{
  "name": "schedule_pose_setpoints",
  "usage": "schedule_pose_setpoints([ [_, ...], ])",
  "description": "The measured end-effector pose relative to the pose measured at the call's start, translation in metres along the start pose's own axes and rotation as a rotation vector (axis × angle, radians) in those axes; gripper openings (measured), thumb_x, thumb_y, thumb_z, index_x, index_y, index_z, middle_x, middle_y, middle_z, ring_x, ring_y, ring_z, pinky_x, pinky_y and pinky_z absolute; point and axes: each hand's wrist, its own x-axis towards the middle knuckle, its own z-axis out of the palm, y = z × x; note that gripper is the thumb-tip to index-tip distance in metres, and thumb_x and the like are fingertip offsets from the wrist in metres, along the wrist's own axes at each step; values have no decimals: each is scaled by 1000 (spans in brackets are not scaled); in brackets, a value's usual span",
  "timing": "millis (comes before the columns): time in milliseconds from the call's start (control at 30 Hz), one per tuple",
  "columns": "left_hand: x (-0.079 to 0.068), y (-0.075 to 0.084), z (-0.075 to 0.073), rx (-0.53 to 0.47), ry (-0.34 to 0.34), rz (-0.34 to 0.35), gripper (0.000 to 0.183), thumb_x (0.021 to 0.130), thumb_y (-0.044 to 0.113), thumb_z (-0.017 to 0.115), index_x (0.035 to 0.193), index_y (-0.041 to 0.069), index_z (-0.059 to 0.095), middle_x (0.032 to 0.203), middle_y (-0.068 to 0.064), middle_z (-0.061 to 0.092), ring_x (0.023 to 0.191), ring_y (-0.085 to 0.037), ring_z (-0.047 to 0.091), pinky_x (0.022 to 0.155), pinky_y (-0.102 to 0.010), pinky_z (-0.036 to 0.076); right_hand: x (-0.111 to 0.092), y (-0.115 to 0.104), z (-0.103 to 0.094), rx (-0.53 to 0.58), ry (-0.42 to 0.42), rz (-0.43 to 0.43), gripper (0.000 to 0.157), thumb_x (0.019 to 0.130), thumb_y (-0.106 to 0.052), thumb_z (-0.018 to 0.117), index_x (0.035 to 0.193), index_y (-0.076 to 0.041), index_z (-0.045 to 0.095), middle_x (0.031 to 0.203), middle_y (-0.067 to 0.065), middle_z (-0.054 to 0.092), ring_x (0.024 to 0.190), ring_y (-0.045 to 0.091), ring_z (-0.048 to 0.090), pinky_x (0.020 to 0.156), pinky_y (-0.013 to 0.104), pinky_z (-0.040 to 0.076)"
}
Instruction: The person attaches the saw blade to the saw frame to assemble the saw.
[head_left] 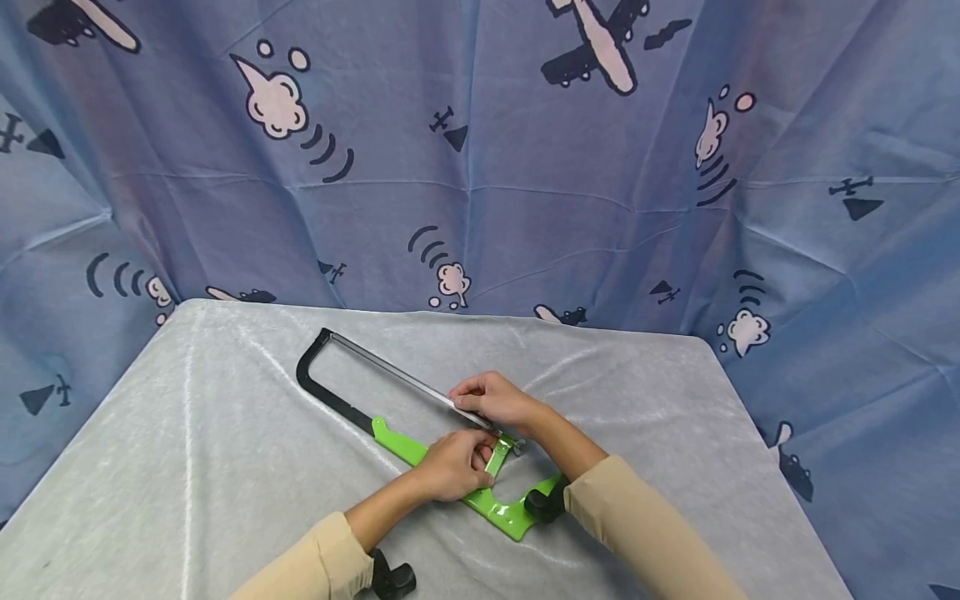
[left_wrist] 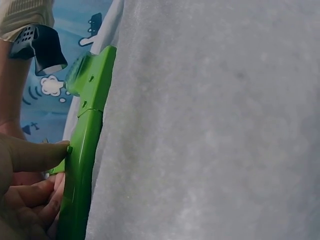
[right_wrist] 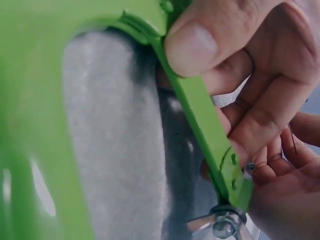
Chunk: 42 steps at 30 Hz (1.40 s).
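Note:
A hacksaw with a green handle (head_left: 510, 515) and a black bow frame (head_left: 333, 400) lies at a slant on the cloth. Its long silver-grey blade (head_left: 397, 372) runs along the far side, ending near a metal wing nut (right_wrist: 223, 227) on the green front post (right_wrist: 200, 110). My left hand (head_left: 455, 464) grips this post, thumb on the near side and fingers curled behind, as the right wrist view shows up close. Just beyond it, my right hand (head_left: 504, 404) pinches the blade close to its wing-nut end between thumb and fingers.
Pale grey plush cloth (head_left: 247, 500) covers the table. A blue curtain (head_left: 525, 167) printed with planes and clouds hangs behind its far edge. Black wrist devices (head_left: 393, 577) are strapped below both hands; the right one overlaps the handle's end in the head view.

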Motion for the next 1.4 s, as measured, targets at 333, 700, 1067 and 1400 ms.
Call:
schedule_pose_setpoints([
  [333,-1,0,0,18,14,15,34,68,11,75,98,7,61,75,6,58,64,3,53,65,-21,41,3,6,3,-50,5,-17,17,89,-6,56,99,3,66,90,9,65,74,10,53,66,23,43],
  [700,0,-1,1,16,15,14,34,68,11,75,98,7,60,75,7,58,64,2,53,66,-22,41,1,3,3,-93,11,-48,19,88,0,53,101,10,63,94,23,63,78,17,55,70,26,44],
  [1067,0,-2,2,11,19,11,32,69,12,75,98,8,61,76,7,58,66,2,54,66,-22,41,3,8,3,-91,3,-69,17,88,-1,54,98,5,65,87,12,64,73,11,54,68,24,44],
  [1400,-1,-1,1,8,7,5,31,69,12,75,97,9,60,75,7,58,65,2,53,66,-22,40,5,12,1,-85,0,-63,16,88,-1,54,97,5,65,85,12,64,72,10,53,67,24,43],
])
